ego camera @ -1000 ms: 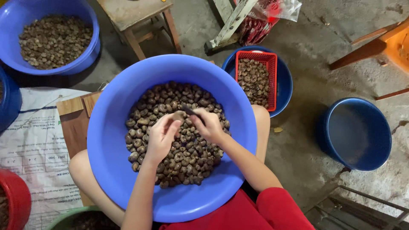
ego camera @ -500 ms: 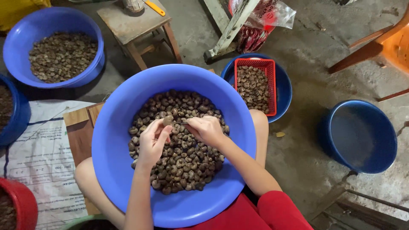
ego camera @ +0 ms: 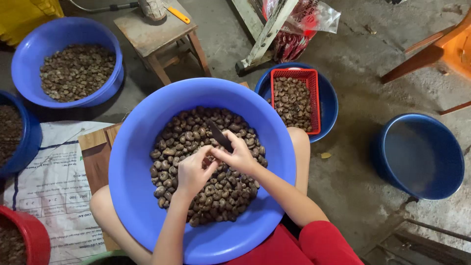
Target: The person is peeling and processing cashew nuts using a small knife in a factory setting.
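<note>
A bare grey concrete floor (ego camera: 343, 162) is seen, on which an empty round blue plastic basin (ego camera: 419, 157), a nut-filled blue plastic basin (ego camera: 68, 61), a small weathered wooden stool (ego camera: 157, 37) and a printed white woven sack (ego camera: 49, 181) are set.

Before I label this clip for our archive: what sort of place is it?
Probably a small, informal nut-shelling workplace on a bare concrete floor. Several blue basins hold brown nuts, and a red basket of them sits in another basin.
</note>
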